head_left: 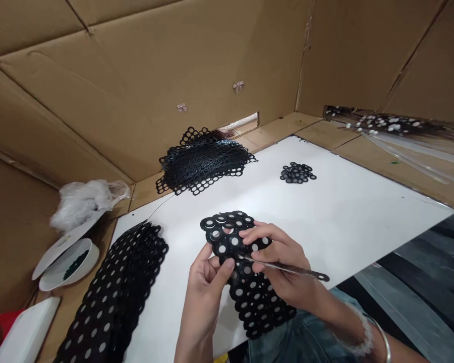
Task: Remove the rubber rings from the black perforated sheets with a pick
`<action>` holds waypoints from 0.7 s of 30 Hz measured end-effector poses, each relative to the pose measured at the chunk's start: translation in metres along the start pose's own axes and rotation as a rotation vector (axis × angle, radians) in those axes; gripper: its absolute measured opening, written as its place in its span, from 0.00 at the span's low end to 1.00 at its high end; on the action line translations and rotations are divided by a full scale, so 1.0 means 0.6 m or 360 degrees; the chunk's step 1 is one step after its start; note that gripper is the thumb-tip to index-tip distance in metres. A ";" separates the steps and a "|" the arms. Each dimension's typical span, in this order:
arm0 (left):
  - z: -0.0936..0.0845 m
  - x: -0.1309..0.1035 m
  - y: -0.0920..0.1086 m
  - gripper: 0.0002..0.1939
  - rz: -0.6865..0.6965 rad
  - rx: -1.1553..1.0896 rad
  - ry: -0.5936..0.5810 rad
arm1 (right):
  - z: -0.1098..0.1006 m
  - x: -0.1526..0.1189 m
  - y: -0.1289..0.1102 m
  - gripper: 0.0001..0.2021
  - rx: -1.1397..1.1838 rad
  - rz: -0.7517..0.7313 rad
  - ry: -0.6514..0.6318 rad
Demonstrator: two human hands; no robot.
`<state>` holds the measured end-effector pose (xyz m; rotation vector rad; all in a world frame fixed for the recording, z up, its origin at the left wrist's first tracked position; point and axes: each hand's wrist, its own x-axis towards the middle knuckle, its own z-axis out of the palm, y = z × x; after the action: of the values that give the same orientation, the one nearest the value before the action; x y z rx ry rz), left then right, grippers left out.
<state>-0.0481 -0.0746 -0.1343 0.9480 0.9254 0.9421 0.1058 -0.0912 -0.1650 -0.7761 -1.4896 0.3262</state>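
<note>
The left hand [212, 282] is pinching the black ring mesh strip [240, 292] between closed thumb and fingers; the right hand [283, 257] is gripping a slim metal tool [300, 269] against it. The strip is hanging over the white board's [348, 201] near edge. A dotted black stack [106, 297] is crowding the left; bare board is stretching right, past loose black rings [298, 173].

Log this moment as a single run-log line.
left hand: pinches black ring strip | right hand: holds thin metal tool, tip at strip | ring pile: on white board | white bowl: left of board
</note>
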 end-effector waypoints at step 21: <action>0.005 0.004 -0.013 0.29 0.0012 0.0561 -0.0090 | 0.026 -0.001 0.024 0.10 0.0052 0.0143 0.0317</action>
<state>-0.0426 -0.0754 -0.1412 1.2699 1.0601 0.7664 0.0943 -0.0774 -0.1762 -0.8268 -1.2626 0.3302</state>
